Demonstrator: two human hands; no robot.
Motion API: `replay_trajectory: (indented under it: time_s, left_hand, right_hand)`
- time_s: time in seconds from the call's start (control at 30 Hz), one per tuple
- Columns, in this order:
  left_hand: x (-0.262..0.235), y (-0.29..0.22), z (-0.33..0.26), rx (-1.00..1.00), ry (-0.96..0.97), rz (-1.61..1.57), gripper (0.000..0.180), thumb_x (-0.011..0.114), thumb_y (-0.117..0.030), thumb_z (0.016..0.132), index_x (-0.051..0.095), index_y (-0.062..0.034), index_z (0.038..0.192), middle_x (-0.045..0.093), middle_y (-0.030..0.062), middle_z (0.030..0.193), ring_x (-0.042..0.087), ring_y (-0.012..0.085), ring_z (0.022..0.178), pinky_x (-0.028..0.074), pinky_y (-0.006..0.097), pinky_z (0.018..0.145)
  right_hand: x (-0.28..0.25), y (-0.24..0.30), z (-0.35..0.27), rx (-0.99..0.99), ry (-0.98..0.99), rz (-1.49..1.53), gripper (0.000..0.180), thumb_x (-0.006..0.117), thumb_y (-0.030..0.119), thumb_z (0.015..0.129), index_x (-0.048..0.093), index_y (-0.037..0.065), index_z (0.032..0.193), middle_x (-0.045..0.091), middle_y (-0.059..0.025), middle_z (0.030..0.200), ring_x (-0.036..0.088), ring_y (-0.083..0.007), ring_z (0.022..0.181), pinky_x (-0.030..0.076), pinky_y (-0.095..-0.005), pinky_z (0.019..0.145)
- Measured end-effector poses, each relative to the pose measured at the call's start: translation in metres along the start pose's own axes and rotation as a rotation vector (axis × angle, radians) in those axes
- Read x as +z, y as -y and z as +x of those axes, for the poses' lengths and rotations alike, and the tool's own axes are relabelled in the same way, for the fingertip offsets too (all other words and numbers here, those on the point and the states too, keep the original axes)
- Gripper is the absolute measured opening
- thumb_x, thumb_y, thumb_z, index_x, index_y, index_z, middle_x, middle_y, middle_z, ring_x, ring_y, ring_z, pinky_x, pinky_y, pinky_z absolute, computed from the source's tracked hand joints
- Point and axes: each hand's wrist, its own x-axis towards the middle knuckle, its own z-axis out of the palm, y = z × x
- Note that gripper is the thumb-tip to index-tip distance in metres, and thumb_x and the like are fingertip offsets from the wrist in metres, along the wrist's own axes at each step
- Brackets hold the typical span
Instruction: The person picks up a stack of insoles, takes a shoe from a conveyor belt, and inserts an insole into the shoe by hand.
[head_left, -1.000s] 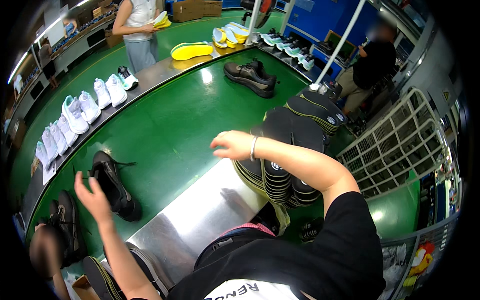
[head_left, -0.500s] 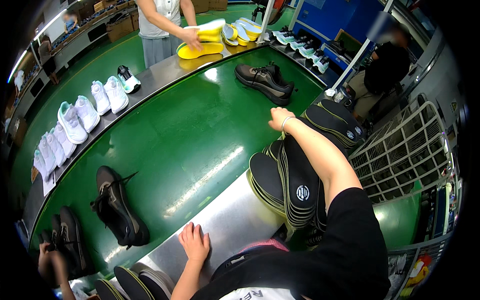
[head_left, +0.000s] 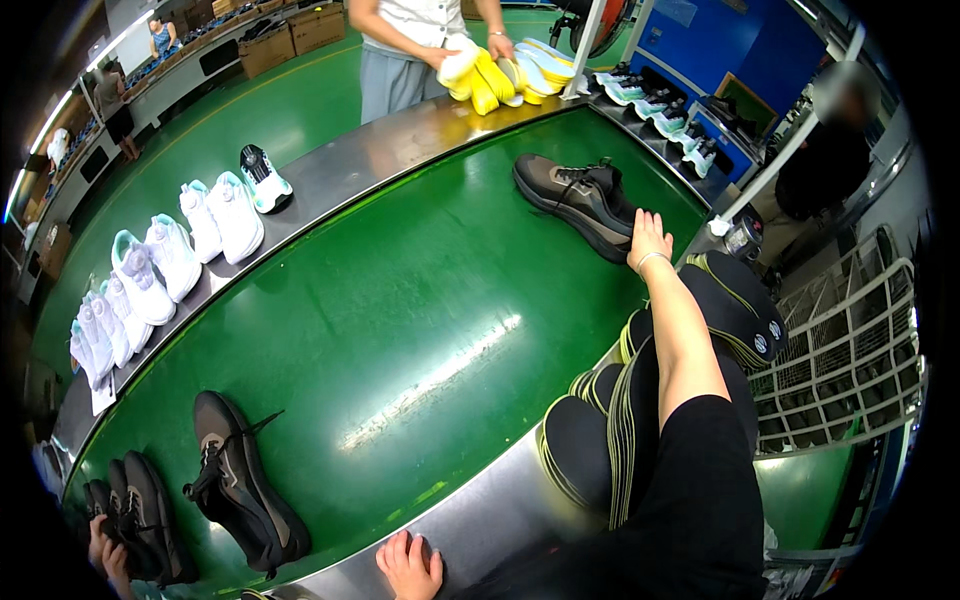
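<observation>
Reaching with right hand [head_left: 650,240] to the dark shoe [head_left: 580,205], far right on the green worktop [head_left: 400,260] — at its heel, with a straight-fingered, unpinched grip. Resting left hand [head_left: 410,568], spread, near. For holding, probably calls for curling fingers.

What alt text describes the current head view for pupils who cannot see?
A person's right hand is at the back of a dark shoe on a green surface; the left hand rests on the near metal strip. More dark shoes are at left, white shoes stand on the far ledge, and black insoles are stacked at right.
</observation>
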Motion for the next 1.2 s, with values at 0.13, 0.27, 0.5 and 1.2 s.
replay_trajectory:
  time_s: [0.13,0.27,0.5,1.2]
  left_hand:
    - [-0.004,-0.004,0.003,-0.049,0.047,0.012,0.044,0.059,-0.023,0.073,0.049,-0.0055,0.112,0.046,0.0176,0.114,0.042,0.0336,0.104,0.027,0.046,0.088]
    - [-0.001,-0.005,0.001,-0.025,0.005,0.013,0.046,0.059,-0.024,0.073,0.048,-0.0063,0.114,0.045,0.0174,0.115,0.042,0.0341,0.104,0.027,0.047,0.089]
    - [-0.006,-0.007,-0.003,-0.046,0.068,0.017,0.044,0.058,-0.025,0.073,0.048,-0.004,0.11,0.045,0.0192,0.115,0.039,0.0363,0.107,0.025,0.05,0.091]
    - [-0.3,-0.16,0.001,1.066,-0.729,-1.436,0.035,0.066,-0.018,0.07,0.052,-0.0157,0.102,0.045,-0.0049,0.092,0.042,0.0132,0.086,0.038,0.035,0.069]
  right_hand:
    - [0.022,0.001,0.011,-0.033,0.086,-0.164,0.057,0.054,0.011,0.073,0.034,0.015,0.126,0.03,-0.0095,0.127,0.033,-0.0236,0.116,0.035,-0.0421,0.089]
    - [0.024,0.007,0.025,-0.051,-0.074,-0.365,0.027,0.045,0.02,0.081,0.056,0.016,0.106,0.043,-0.003,0.107,0.039,-0.02,0.103,0.035,-0.0395,0.082]
    - [-0.02,0.049,-0.016,-0.281,0.2,-0.011,0.032,0.054,0.026,0.074,0.056,0.01,0.101,0.057,-0.0098,0.102,0.052,-0.0283,0.097,0.041,-0.0432,0.079]
    - [-0.097,0.074,-0.434,-1.44,0.683,0.128,0.034,0.062,0.021,0.071,0.053,-0.004,0.093,0.06,-0.0197,0.09,0.058,-0.0332,0.086,0.046,-0.0392,0.073]
